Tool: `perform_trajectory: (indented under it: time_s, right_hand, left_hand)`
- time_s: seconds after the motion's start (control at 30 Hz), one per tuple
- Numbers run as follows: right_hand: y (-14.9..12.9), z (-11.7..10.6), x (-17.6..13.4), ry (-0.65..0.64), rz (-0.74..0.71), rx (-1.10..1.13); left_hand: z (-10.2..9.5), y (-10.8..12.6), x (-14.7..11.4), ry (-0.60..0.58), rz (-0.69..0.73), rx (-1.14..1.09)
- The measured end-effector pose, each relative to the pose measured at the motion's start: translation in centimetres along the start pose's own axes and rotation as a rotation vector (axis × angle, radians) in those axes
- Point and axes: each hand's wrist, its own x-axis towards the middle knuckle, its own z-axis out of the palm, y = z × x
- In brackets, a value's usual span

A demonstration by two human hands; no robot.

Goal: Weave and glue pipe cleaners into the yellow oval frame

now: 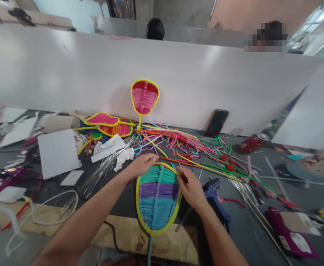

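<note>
Between my hands is a fan-shaped pipe cleaner piece (158, 203) with a yellow border, filled with teal, purple and blue rows and a stem pointing toward me. My left hand (145, 164) pinches the yellow border at its upper left. On the upper right, my right hand (191, 186) has its fingers closed on the same border; its fingertips are partly hidden. Just past the top edge lie loose pipe cleaners (173, 142) in pink, red, yellow and green. A blue glue gun (217, 203) rests beside my right forearm.
A pink fan (145, 98) stands against the white divider (95, 70), with more yellow-edged pieces (106, 123) beside it. A phone (217, 122) leans there too. To the right are a red can (253, 143) and a purple tool (290, 234). People's heads show beyond the divider.
</note>
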Motion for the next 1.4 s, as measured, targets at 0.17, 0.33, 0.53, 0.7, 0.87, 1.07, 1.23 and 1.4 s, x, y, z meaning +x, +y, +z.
perform_trajectory:
  time_s: [0.17,0.33,0.53,0.7,0.87,1.07,1.23,1.4]
  right_hand:
    - [-0.5,-0.3,-0.1,0.039,-0.067,0.091]
    - [-0.7,-0.3,-0.2,0.036,-0.102,0.127]
    - [-0.6,-0.1,-0.2,0.029,-0.068,0.161]
    - [-0.4,0.1,-0.2,0.021,-0.049,0.18]
    - [-0.2,0.2,-0.3,0.017,-0.021,0.203]
    - [0.0,0.3,-0.4,0.014,-0.002,0.204]
    - [0.0,0.4,-0.4,0.009,0.003,0.218]
    - [-0.1,0.2,-0.3,0.015,-0.001,0.207]
  left_hand:
    - [-1.7,0.9,1.7,-0.276,-0.136,-0.199]
    - [-1.7,1.1,2.7,-0.472,-0.192,-0.287]
    - [-1.3,0.8,3.1,-0.455,-0.274,-0.357]
    - [-1.2,0.8,3.0,-0.44,-0.296,-0.36]
    - [-1.6,0.7,2.5,-0.47,-0.303,-0.501]
    - [-2.0,0.6,1.9,-0.424,-0.285,-0.479]
    - [-1.8,1.0,1.8,-0.376,-0.226,-0.335]
    - [-1.6,0.9,1.9,-0.39,-0.25,-0.324]
